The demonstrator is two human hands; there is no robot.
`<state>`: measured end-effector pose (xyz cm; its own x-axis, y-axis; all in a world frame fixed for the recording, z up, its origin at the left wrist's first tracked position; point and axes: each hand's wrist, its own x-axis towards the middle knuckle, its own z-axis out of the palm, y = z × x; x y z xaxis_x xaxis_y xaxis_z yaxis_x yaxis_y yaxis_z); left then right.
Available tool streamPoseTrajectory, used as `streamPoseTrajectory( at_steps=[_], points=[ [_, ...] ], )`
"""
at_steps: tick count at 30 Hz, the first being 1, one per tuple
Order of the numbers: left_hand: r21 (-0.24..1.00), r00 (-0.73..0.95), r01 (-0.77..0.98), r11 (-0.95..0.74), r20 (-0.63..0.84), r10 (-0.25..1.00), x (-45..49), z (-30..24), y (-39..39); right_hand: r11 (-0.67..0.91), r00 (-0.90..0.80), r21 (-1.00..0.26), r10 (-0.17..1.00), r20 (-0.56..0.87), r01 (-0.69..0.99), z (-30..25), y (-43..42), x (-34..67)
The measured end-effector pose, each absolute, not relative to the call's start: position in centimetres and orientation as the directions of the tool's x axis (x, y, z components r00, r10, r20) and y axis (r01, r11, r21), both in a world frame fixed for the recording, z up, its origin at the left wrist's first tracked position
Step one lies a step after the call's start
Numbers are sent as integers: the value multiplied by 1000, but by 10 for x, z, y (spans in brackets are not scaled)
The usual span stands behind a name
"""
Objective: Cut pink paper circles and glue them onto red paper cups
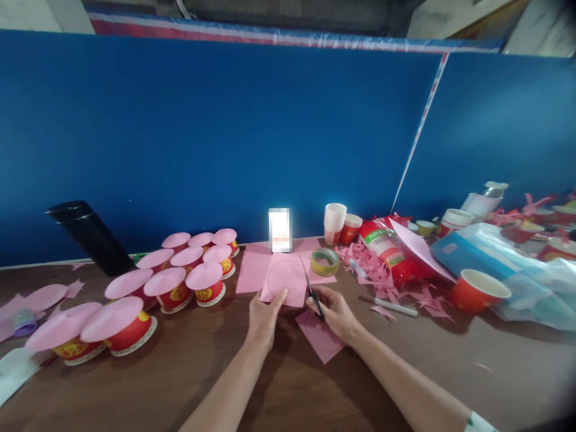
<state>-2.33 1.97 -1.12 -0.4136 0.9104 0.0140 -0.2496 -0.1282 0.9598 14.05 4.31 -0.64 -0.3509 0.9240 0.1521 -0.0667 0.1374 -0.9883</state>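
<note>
My left hand [264, 316] pinches the near edge of a pink paper sheet [288, 281] that has a circle drawn on it. My right hand [333, 311] grips black scissors [311, 289], whose blades point up along the sheet's right side. A smaller pink square of paper [320, 337] lies on the brown table just under my right hand. More pink sheets [252, 271] lie flat behind the held one.
Several upturned red paper cups topped with pink discs [168, 281] crowd the left. A black flask [92, 237] lies behind them. A tape roll [324, 261], stacked cups [334, 222], pink scraps [387, 282], a marker [396, 308], a red cup [477, 290] and plastic bags [522, 270] fill the right. A blue wall stands behind the table.
</note>
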Motion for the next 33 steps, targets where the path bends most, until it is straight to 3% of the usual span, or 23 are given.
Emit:
streamPoseTrajectory(
  at_steps=[33],
  points=[
    [958, -426, -264, -115, -9, 905, -23, -9, 20, 99, -342, -995, 935, 96, -8, -6, 41, 141]
  ],
)
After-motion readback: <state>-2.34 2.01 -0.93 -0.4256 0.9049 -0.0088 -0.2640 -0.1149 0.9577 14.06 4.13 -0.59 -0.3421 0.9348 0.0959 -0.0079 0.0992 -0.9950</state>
